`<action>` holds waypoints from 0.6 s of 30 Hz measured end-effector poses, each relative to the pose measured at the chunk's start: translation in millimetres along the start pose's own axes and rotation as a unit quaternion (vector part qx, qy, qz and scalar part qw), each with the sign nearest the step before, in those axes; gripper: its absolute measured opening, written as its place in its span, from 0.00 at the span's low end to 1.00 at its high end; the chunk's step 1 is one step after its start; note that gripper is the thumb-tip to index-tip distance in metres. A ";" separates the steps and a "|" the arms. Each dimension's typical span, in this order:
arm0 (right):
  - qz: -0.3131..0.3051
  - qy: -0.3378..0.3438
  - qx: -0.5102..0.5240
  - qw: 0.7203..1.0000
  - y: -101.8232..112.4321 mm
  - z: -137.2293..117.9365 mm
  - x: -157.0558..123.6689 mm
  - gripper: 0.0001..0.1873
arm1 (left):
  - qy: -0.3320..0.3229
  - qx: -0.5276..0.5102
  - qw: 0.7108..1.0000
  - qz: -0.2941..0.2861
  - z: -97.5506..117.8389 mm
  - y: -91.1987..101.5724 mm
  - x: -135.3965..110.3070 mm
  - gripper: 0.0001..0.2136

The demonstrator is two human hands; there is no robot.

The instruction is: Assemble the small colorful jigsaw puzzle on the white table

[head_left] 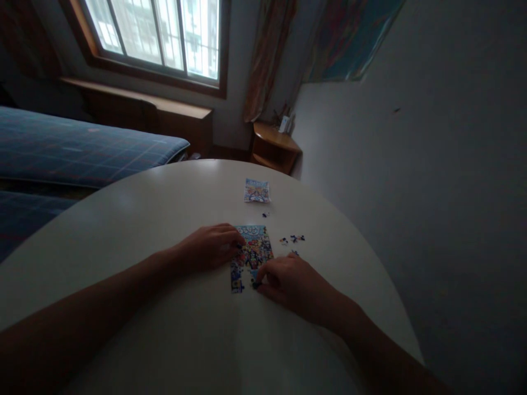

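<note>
A small colourful jigsaw puzzle point(252, 253) lies partly assembled on a round white table point(173, 208). My left hand point(209, 247) rests on the puzzle's left edge with its fingers curled against it. My right hand point(288, 280) sits at the puzzle's lower right corner, fingertips pinched on a dark puzzle piece point(256, 285) at the edge. Several loose pieces point(293, 239) lie scattered just right of the puzzle. A small picture card point(257, 190) showing a similar image lies farther back on the table.
A bed with a blue checked cover point(74, 148) stands to the left, beyond the table. A barred window point(160, 33) and curtain point(267, 55) are behind. A wooden corner shelf point(274, 145) holds small items. A grey wall point(432, 164) runs close along the table's right side.
</note>
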State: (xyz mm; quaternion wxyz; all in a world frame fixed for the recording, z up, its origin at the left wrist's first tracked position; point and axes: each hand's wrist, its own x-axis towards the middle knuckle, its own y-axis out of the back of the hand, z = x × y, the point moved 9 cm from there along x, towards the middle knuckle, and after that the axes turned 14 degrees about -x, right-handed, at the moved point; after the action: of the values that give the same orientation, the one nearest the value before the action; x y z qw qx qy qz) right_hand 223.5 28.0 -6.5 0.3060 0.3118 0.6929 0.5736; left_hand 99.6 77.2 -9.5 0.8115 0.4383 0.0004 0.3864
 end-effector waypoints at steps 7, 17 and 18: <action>0.011 0.004 -0.011 1.000 6.1 -2.2 -0.2 0.05 | 0.004 -0.004 1.000 -0.002 0.2 0.1 -1.1 0.09; 0.011 0.022 -0.045 0.999 8.9 -8.0 0.1 0.05 | -0.011 0.000 1.000 -0.002 -0.4 0.2 -1.0 0.11; 0.014 0.026 -0.049 0.998 8.8 -8.4 0.0 0.05 | -0.013 -0.002 1.000 -0.002 0.3 0.4 -1.0 0.11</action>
State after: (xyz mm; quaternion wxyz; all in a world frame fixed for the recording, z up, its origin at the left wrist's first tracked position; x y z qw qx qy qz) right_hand 217.7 24.1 3.5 0.2947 0.2910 0.6670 0.6193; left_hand 98.8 76.5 -9.4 0.8131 0.4421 -0.0099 0.3786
